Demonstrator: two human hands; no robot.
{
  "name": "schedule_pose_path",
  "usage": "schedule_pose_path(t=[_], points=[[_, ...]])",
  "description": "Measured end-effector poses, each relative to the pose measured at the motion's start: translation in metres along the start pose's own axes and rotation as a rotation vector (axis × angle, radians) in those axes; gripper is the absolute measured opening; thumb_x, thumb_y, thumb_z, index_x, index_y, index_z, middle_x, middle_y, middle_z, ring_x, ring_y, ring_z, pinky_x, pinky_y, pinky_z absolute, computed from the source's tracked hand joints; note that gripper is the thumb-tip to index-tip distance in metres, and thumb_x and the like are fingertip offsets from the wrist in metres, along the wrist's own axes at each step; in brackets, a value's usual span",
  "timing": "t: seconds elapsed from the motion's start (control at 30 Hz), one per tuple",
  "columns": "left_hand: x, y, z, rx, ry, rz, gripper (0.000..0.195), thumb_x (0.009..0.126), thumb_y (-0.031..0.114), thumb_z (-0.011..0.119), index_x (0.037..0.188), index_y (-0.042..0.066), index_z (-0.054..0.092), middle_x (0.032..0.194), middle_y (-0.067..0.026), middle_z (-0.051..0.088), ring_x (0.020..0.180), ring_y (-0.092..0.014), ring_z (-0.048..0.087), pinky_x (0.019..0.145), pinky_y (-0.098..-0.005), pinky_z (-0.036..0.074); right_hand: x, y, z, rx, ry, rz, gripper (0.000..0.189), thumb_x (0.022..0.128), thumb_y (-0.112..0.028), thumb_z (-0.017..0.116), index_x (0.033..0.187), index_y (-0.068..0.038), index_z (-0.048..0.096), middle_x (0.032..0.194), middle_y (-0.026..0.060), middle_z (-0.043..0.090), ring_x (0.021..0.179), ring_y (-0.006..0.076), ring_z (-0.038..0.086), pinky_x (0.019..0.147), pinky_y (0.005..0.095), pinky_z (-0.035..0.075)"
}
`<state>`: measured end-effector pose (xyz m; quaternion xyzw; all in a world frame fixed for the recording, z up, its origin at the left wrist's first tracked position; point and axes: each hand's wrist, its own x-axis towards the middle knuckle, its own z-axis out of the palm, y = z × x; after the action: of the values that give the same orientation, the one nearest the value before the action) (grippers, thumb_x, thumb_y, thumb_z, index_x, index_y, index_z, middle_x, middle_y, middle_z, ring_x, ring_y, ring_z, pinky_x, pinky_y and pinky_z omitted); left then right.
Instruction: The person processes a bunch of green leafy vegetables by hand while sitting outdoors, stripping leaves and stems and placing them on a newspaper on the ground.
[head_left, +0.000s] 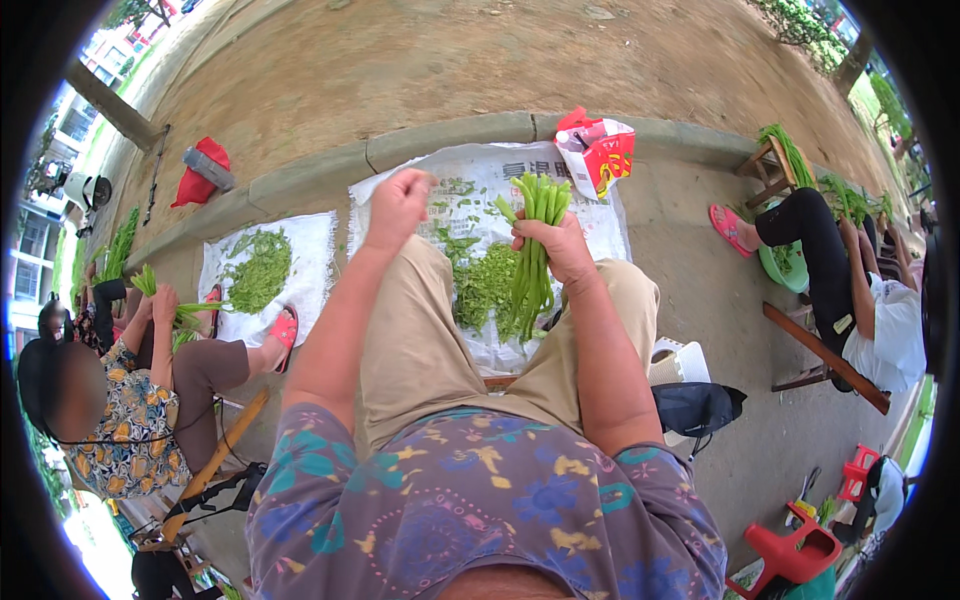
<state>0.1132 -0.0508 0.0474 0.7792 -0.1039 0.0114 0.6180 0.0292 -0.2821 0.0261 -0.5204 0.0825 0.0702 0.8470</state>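
Observation:
My right hand (556, 244) grips an upright bunch of green vegetable stalks (531, 277) above my lap. Their thick ends stand above my fist, and the thinner ends hang down between my knees. My left hand (401, 210) is raised over my left thigh, fingers curled together, with nothing visible in it; the fingertips are slightly blurred. Under both hands lies a white woven sack (382, 184) bearing print. A heap of torn green leaves (484, 285) rests on it, partly hidden by the stalks, with loose scraps scattered farther out.
A red and white plastic bag (600, 154) lies at the sack's far right corner, by the stone kerb (450, 139). To the left, a person (142, 397) holds stalks beside another leaf-covered white sack (319, 240). At right sit another person (870, 315), a green basin (784, 262) and a dark cap (694, 405).

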Motion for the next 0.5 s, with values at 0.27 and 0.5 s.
schedule_pose_path(t=[0.27, 0.5], points=[[-0.036, -0.007, 0.028, 0.283, -0.149, 0.173, 0.01, 0.083, 0.013, 0.063, 0.083, 0.002, 0.062, 0.068, -0.0023, 0.056, 0.06, -0.008, 0.049, 0.054, -0.0233, 0.04, -0.004, 0.002, 0.011, 0.01, -0.083, 0.021, 0.018, 0.074, -0.005, 0.066, 0.089, 0.002, 0.06, 0.074, 0.0077, 0.062, 0.064, 0.0153, 0.06, 0.059, 0.0268, 0.048], [-0.034, 0.028, 0.018, 0.042, -0.516, -0.059, 0.012, 0.083, 0.011, 0.057, 0.088, 0.0, 0.06, 0.075, -0.0016, 0.053, 0.063, -0.01, 0.048, 0.058, -0.025, 0.04, -0.007, 0.005, 0.013, -0.149, -0.137, -0.021, 0.017, 0.073, -0.004, 0.066, 0.089, 0.002, 0.062, 0.075, 0.0054, 0.063, 0.066, 0.0133, 0.06, 0.061, 0.0258, 0.048]])
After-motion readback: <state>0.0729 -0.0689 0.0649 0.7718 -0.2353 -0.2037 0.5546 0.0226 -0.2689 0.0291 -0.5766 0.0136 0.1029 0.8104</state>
